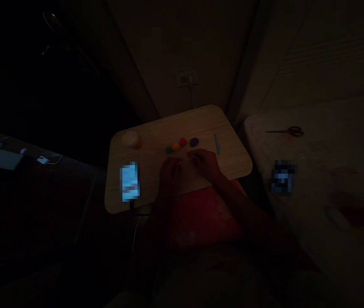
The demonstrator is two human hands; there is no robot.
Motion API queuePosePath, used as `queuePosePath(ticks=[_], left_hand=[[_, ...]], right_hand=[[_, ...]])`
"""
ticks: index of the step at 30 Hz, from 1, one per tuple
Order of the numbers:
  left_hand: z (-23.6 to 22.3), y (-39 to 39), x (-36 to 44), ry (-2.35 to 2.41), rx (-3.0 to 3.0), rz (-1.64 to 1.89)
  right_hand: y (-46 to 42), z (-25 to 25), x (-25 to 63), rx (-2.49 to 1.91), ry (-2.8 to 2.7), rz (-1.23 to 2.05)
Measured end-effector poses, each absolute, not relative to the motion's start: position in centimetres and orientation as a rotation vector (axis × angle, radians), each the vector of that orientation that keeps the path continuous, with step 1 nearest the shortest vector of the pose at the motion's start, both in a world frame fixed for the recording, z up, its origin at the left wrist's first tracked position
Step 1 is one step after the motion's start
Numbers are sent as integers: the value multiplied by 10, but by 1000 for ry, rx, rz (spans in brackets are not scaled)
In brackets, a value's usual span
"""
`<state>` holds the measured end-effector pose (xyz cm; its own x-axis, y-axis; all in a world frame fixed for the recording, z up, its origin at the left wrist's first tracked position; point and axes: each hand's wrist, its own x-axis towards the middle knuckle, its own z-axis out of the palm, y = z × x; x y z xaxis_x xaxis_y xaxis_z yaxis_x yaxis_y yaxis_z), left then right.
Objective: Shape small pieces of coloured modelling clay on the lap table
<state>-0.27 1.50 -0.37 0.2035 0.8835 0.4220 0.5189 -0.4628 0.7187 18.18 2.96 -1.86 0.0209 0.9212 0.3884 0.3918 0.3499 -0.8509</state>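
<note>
Darkness fills the left side, where a small white box [42,160] with a cord lies on the floor. Next comes a wooden table [201,119]; a lit phone [130,182], its screen blurred, lies near the table's left edge, with a tub [131,140] beyond it. A green lump [169,150] starts a short row across the middle of the table. The left hand [170,171] is nearer the person, its fingers curled; a reddish spot shows at their tips, but I cannot tell whether they pinch anything. Along the row follow an orange lump [176,146] just beside the green one, a red lump [183,141] and a purple lump [194,141]. The right hand [206,163] is just below the purple lump, fingers bent toward the left hand; whether they grip something is too dark to tell. Farther right lie a teal stick [217,144] and, on a pale surface [316,154] beside the table, scissors [292,131].
</note>
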Motion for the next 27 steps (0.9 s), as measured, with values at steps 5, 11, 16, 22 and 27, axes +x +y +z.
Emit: queuePosePath(ticks=[5, 11, 16, 22, 27], left_hand=[[-4, 15, -3, 1314, 2066, 1161], [-2, 14, -2, 1321, 2058, 1156], [-1, 14, -2, 1305, 2052, 1166], [-2, 13, -2, 1319, 2048, 1157], [-2, 13, -2, 1316, 2060, 1161]], right_hand=[[29, -17, 181, -1251, -1551, 658], [28, -14, 181, -1263, -1565, 650], [27, -10, 181, -1285, -1607, 678], [27, -7, 181, -1289, -1576, 656], [27, -8, 180, -1258, -1487, 641]])
